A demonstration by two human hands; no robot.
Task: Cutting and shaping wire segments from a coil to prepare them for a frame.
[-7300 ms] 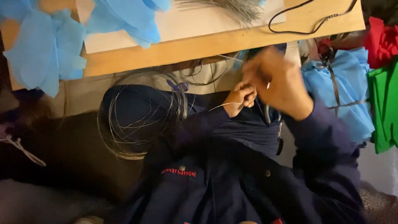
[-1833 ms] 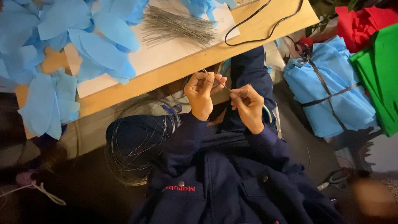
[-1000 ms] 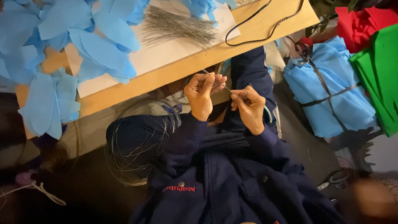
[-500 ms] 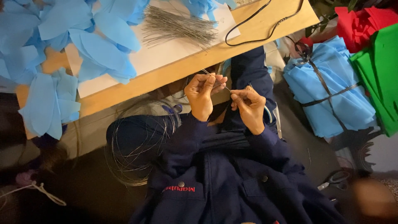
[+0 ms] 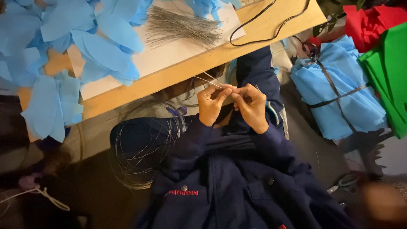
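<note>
Head view shows a thin wire piece (image 5: 210, 80) held in front of the person's chest, just below the edge of the wooden bench (image 5: 169, 76). The left hand (image 5: 212, 104) pinches it between thumb and fingertips, and the right hand (image 5: 251, 106) pinches the same spot from the other side, so the two hands touch each other at the fingertips. The wire is light, straight and very fine, and its free end points up and left toward the bench.

On the person's lap lies a coil of thin wire (image 5: 144, 148), loose and round, against the dark blue jacket (image 5: 229, 178). On the bench a bundle of short grey wires (image 5: 182, 27) rests on a white sheet (image 5: 169, 55), with blue petal-shaped fabric pieces (image 5: 101, 38) around it and a black cable (image 5: 271, 25) at the far side. To the right stands a tied stack of blue fabric (image 5: 339, 97), soft and folded, next to green fabric (image 5: 388, 68) and red fabric (image 5: 369, 19). Scissors (image 5: 345, 183) lie near it on the dark floor, blurred.
</note>
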